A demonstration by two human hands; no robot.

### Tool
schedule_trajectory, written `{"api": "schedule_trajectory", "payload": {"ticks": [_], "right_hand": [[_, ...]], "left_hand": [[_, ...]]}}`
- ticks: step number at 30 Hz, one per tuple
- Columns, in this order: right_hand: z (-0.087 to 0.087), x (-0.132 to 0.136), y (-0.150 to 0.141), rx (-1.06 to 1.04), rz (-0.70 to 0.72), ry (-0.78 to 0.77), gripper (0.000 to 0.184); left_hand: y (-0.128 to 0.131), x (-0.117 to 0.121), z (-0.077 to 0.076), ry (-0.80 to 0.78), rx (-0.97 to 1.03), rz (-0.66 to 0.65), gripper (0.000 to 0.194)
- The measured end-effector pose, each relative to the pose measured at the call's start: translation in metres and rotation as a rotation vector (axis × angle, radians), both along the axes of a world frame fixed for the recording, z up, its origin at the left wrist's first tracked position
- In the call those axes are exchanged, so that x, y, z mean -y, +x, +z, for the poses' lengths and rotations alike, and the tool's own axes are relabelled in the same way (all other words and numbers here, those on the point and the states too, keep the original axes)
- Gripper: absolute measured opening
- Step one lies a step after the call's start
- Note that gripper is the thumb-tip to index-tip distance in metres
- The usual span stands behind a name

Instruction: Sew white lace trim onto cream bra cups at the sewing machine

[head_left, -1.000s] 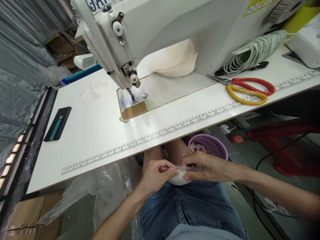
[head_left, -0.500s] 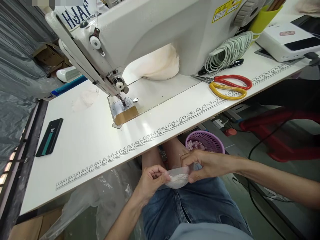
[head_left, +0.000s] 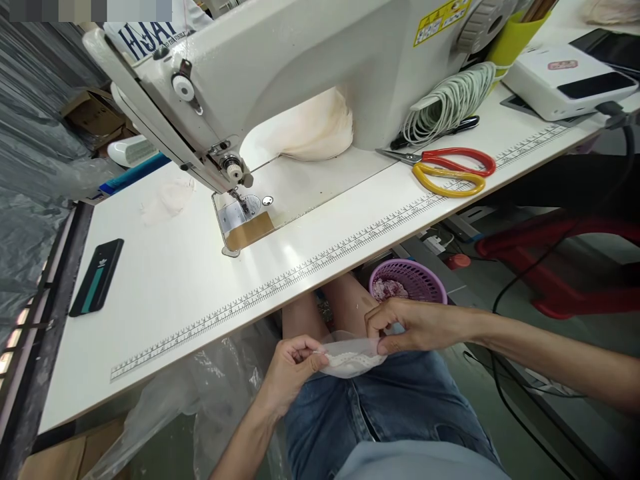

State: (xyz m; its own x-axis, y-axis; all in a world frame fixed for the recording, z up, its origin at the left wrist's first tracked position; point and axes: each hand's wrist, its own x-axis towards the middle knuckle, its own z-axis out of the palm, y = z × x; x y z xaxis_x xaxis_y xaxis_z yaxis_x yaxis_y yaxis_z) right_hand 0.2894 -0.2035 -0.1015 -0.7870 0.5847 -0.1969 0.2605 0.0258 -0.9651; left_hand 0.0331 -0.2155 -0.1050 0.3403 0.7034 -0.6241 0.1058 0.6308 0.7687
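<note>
Pinching fabric (head_left: 353,360) narrowly by its ends with left hand (head_left: 295,367) and right hand (head_left: 407,325), extended left-to-right above the lap (head_left: 370,403).

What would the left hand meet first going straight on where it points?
The sheer fabric the left hand pinches, right at its fingertips; beyond that, probably the right hand, though one view leaves depth unclear.

Each hand (head_left: 295,363) (head_left: 403,327) pinches one end of the sheer white fabric (head_left: 350,353).
</note>
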Motion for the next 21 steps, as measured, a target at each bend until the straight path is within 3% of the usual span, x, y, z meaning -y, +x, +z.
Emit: {"api": "schedule_trajectory", "payload": {"ticks": [7, 11, 14, 21], "right_hand": [[-0.007, 0.001, -0.011, -0.009, 0.006, 0.026, 0.021], [-0.001, -0.005, -0.024, 0.019, 0.05, 0.074, 0.013], [0.005, -0.012, -0.028, 0.079, 0.108, 0.095, 0.011], [-0.008, -0.016, -0.018, 0.051, 0.171, 0.009, 0.014]], "left_hand": [[-0.008, 0.004, -0.003, 0.016, -0.011, 0.018, 0.035], [-0.005, -0.006, 0.011, -0.046, -0.003, -0.182, 0.038], [0.001, -0.015, 0.019, -0.018, -0.066, -0.341, 0.031], [-0.002, -0.018, 0.013, -0.04, -0.087, -0.338, 0.024]]}}
